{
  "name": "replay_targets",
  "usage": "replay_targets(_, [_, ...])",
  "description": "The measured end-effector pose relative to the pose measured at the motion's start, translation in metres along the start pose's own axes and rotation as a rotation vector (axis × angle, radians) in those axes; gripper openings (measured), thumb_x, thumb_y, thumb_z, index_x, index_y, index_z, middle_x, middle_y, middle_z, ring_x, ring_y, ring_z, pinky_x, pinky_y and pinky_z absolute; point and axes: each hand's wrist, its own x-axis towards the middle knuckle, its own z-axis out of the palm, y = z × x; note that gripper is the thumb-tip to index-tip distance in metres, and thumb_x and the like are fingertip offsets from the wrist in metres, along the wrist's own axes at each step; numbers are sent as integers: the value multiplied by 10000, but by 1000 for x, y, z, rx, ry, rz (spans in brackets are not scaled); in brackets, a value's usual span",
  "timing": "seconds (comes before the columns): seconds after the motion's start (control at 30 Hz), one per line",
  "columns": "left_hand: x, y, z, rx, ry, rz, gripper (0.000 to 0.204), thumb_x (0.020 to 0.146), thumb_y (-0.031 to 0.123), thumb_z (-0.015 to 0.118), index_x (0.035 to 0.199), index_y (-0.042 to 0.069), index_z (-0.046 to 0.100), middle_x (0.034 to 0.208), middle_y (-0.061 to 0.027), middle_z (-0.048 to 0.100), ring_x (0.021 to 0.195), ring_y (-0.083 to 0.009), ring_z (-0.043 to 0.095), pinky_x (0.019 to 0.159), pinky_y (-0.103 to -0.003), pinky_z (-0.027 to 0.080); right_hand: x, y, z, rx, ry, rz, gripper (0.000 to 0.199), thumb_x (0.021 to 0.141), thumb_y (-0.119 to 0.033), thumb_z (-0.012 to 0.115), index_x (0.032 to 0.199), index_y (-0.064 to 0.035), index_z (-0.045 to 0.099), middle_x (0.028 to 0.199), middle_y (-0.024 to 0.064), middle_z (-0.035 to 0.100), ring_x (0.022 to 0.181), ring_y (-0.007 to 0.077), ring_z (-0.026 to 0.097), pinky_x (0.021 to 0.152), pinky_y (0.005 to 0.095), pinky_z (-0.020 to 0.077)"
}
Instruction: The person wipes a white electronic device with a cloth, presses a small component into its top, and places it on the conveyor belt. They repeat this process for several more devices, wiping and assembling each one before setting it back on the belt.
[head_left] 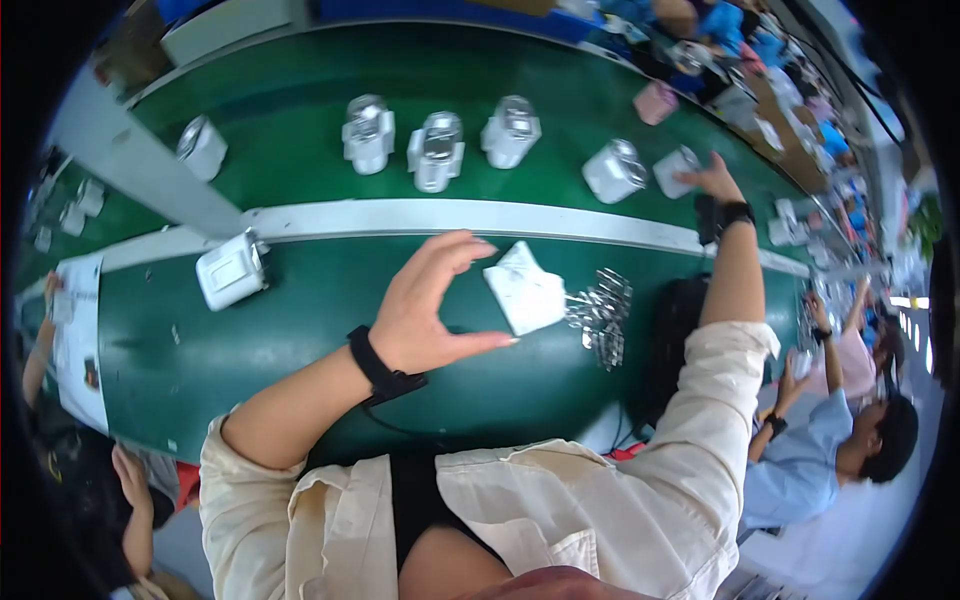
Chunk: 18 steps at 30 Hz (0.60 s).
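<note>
The left hand point(412, 318) is gaping wide, holding nothing, beside a white creased flat packet point(526, 290); the right hand point(718, 184) is meeting a white boxy container point(671, 170), far right on the green surface point(565, 115), its hold unclear. Glancing contact could be tipping it.

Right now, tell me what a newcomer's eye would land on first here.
First, probably, the open left hand over the green worktop, just left of a crumpled white sheet with a heap of shiny metal parts to its right. Next, the outstretched right hand at a white-and-silver housing on the green surface beyond the pale rail. Then three similar housings, grouped on that surface at upper centre.
</note>
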Motion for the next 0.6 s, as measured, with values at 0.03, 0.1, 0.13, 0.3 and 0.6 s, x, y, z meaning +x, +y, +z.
replay_targets(0.03, [-2,2,-3,23,23,-28,801,599,220,909,1273,63,505,1293,-143,482,1194,-280,524,945,-391,507,-5,-1,1,-18,17,14,1187,537,-372,907,1449,53,276,1344,233,507,1233,324,507,1040,381,393])
replay_targets(0.1, [5,6,-1,7,-1,19,804,604,234,905,1280,69,502,1294,-146,478,1174,-282,532,933,-383,507,-4,30,-14,-71,44,46,1149,548,-326,903,1439,61,290,1323,224,524,1196,308,532,1011,367,417])
replay_targets(0.13, [6,5,-2,10,-5,36,806,607,240,904,1284,72,501,1295,-148,476,1164,-283,536,927,-379,508,2,37,-13,-99,47,46,1132,559,-310,896,1437,65,289,1309,218,535,1171,298,549,992,358,432])
replay_targets(0.3, [-1,1,-5,14,80,16,811,611,275,900,1287,79,497,1296,-150,470,1119,-288,547,909,-370,506,9,43,-10,-25,13,38,871,621,-290,858,1306,72,460,1128,152,638,986,246,625,859,336,489])
replay_targets(0.6, [-14,2,-13,-43,112,-16,828,619,294,898,1297,79,475,1309,-154,459,1122,-287,545,929,-369,501,-7,36,-7,73,61,36,573,646,-275,844,1065,48,625,928,91,687,785,173,643,691,303,507])
